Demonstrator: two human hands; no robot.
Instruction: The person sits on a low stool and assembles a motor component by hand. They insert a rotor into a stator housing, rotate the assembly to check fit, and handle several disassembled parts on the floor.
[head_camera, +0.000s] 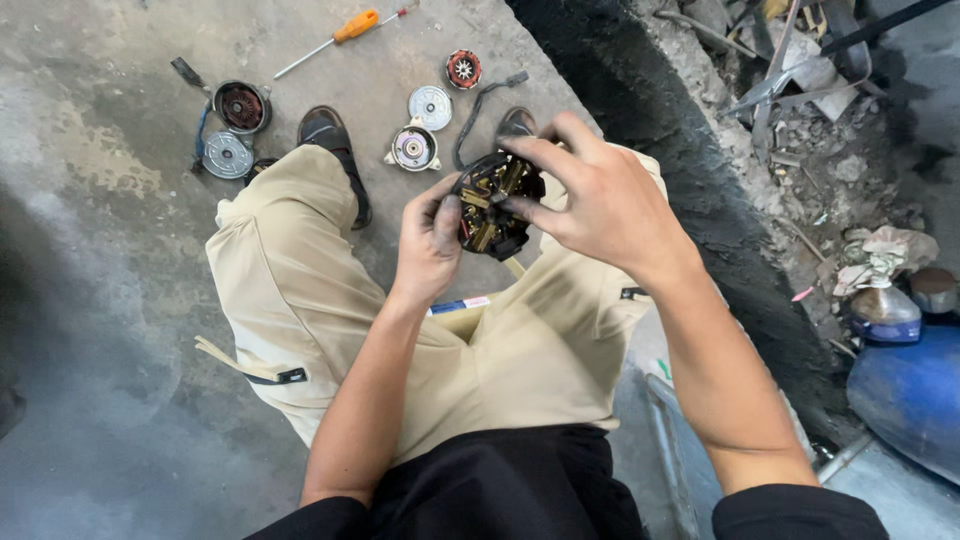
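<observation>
Round black motor part (492, 203) with brass fittings gripped by left hand (427, 245), pinched by right hand (598, 200), above beige-trousered knees (290, 260), orange-handled screwdriver (340, 34) on concrete floor (100, 200)

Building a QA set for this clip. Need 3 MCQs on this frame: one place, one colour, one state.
1. Where does the screwdriver lie?
A. on the floor, beyond the feet
B. on the lap
C. in the right hand

2. What colour is the screwdriver's handle?
A. blue
B. orange
C. black

3. How is the black-and-brass motor part held?
A. resting on the floor
B. in one hand only
C. in both hands, over the knees

Key:
1 A: it lies on the concrete floor at the top of the view, past the shoes.
2 B: the handle is orange, the shaft metal.
3 C: the left hand and the right hand both grip it.
</observation>
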